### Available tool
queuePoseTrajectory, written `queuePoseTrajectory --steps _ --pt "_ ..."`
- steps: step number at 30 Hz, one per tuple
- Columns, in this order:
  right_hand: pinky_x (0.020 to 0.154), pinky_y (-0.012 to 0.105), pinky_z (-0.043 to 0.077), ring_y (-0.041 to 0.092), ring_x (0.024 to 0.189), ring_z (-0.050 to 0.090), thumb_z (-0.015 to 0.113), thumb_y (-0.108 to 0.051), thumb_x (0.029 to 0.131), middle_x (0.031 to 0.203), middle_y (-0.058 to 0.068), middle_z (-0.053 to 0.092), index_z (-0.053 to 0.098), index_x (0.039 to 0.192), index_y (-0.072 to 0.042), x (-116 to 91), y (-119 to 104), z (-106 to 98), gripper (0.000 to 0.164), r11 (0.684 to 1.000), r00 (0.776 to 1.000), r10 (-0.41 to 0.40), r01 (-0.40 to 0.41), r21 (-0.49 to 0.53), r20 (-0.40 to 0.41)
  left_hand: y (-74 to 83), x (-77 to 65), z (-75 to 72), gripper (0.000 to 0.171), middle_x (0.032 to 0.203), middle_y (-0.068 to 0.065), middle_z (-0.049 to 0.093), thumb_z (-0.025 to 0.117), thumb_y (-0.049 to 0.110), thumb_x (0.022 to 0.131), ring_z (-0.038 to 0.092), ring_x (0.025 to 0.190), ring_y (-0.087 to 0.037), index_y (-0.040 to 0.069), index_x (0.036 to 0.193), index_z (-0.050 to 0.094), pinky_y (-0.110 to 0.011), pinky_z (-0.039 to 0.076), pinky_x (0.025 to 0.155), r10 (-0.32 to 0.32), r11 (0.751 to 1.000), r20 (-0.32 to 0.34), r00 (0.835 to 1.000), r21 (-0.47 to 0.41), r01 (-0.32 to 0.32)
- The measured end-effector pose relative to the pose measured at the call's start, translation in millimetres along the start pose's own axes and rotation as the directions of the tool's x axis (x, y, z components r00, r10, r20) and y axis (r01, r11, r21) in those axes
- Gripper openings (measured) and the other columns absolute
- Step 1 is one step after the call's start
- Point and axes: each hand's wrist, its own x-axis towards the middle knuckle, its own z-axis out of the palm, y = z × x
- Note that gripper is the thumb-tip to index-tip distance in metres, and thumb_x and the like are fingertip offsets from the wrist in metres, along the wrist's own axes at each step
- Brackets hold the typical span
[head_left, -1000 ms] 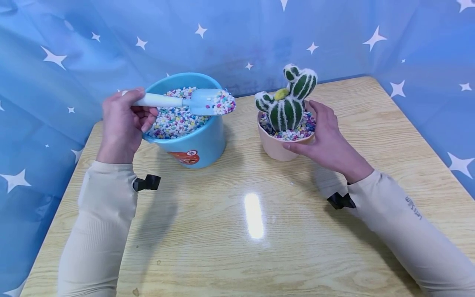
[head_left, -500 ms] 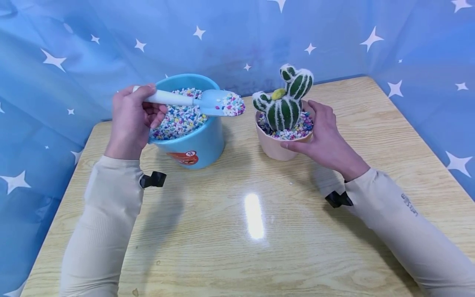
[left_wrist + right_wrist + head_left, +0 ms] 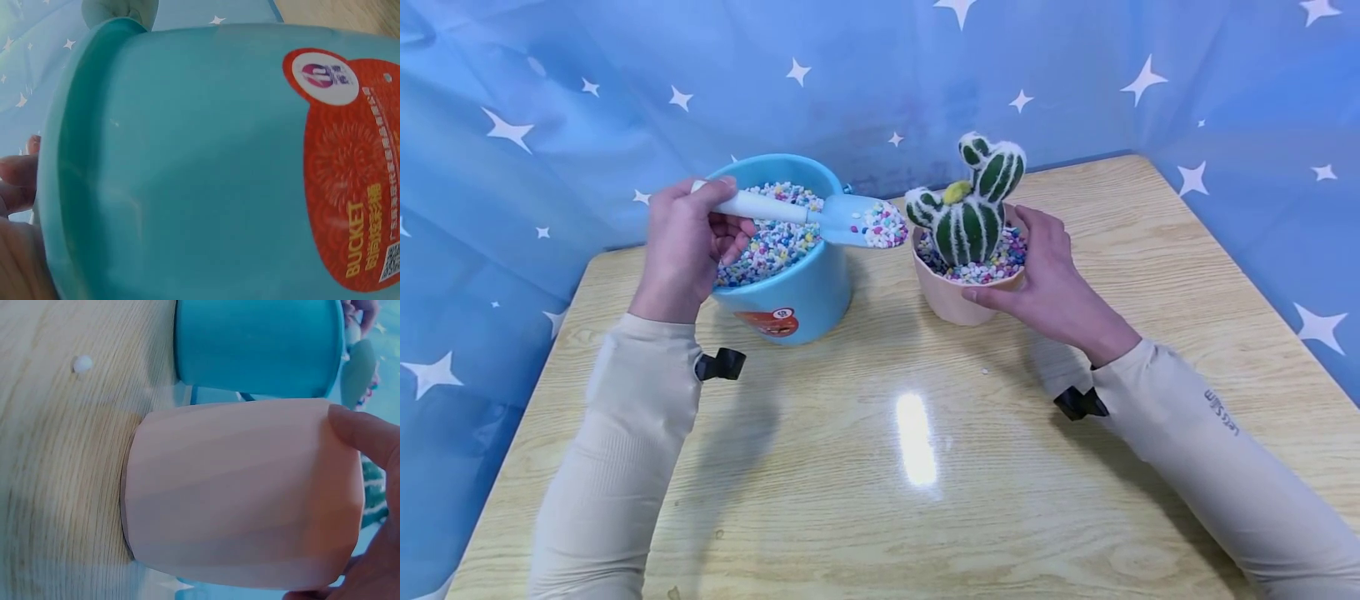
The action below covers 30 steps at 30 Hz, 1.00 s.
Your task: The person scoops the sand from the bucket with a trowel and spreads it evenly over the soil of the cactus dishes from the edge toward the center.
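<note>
My left hand (image 3: 681, 242) grips the white handle of a light-blue scoop (image 3: 842, 218), which is level above the blue bucket. Multicoloured pebbles (image 3: 882, 223) are heaped at the scoop's tip, which reaches past the bucket's right rim and comes close to the pot. The blue bucket (image 3: 808, 304) holds many more of these pebbles. To its right, a pale pink pot (image 3: 947, 304) stands upright with a green-and-white cactus (image 3: 973, 229) set in pebbles. My right hand (image 3: 1052, 279) holds the pot's right side, thumb on the near rim; in the right wrist view its thumb (image 3: 359, 428) presses the rim.
A wooden table (image 3: 865, 517) bears everything, with a blue star-patterned curtain (image 3: 850, 92) behind and at both sides. One stray white pebble (image 3: 82, 363) lies on the table in front of the pot. A red label (image 3: 350, 169) marks the bucket.
My left hand has moved right with the loaded scoop, bringing its tip from past the bucket's rim nearly to the pot. My right hand keeps its hold on the pot.
</note>
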Motion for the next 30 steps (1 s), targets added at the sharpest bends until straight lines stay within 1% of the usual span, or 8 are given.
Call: queuePoseTrajectory --steps 5,12,20,26,30 --pt "0.11 0.062 0.02 0.039 0.139 0.014 0.083 -0.046 0.078 0.153 0.023 0.01 0.008 0.156 -0.009 0 0 0 0.115 1.0 1.0 -0.006 0.006 -0.011 -0.002 -1.8 -0.1 2.8 0.021 0.06 -0.014 0.06 0.058 0.01 0.099 0.051 0.039 -0.015 -0.01 0.102 0.05 -0.02 0.037 0.035 0.0 1.0 0.022 1.0 0.021 -0.001" --pt "0.11 0.062 0.018 0.037 0.142 0.008 0.082 -0.047 0.078 0.157 0.02 0.005 0.005 0.157 -0.01 0 -1 1 0.116 1.0 1.0 0.003 -0.003 0.005 0.009 -3.5 -0.8 5.1 0.022 0.061 -0.014 0.061 0.058 0.011 0.099 0.052 0.041 -0.015 -0.008 0.105 0.05 -0.02 0.038 0.036 -0.014 0.998 0.039 0.999 0.059 0.012" --pt "0.11 0.062 0.019 0.038 0.141 0.009 0.082 -0.046 0.078 0.155 0.022 0.006 0.005 0.157 -0.01 0 -1 1 0.116 1.0 1.0 0.002 -0.002 -0.005 0.003 -3.4 -1.1 9.2 0.024 0.063 -0.013 0.061 0.058 0.014 0.099 0.054 0.043 -0.015 -0.007 0.108 0.05 -0.02 0.04 0.038 -0.019 0.992 0.046 0.999 0.124 0.014" --pt "0.11 0.062 0.018 0.039 0.141 0.009 0.082 -0.047 0.078 0.155 0.022 0.005 0.006 0.156 -0.009 -1 -1 1 0.115 1.0 1.0 0.012 -0.012 0.007 0.009 -1.9 -1.9 13.4 0.023 0.064 -0.013 0.061 0.059 0.015 0.099 0.052 0.043 -0.015 -0.006 0.106 0.052 -0.02 0.04 0.038 -0.024 0.992 0.048 0.999 0.124 0.018" --pt "0.111 0.061 0.018 0.039 0.141 0.01 0.081 -0.047 0.079 0.155 0.022 0.005 0.006 0.156 -0.008 -1 -2 0 0.115 1.0 1.0 0.013 -0.013 0.003 0.008 -2.2 -2.5 15.3 0.023 0.064 -0.013 0.061 0.06 0.015 0.099 0.052 0.044 -0.014 -0.005 0.107 0.053 -0.02 0.04 0.038 -0.017 0.991 0.049 0.999 0.132 0.01"
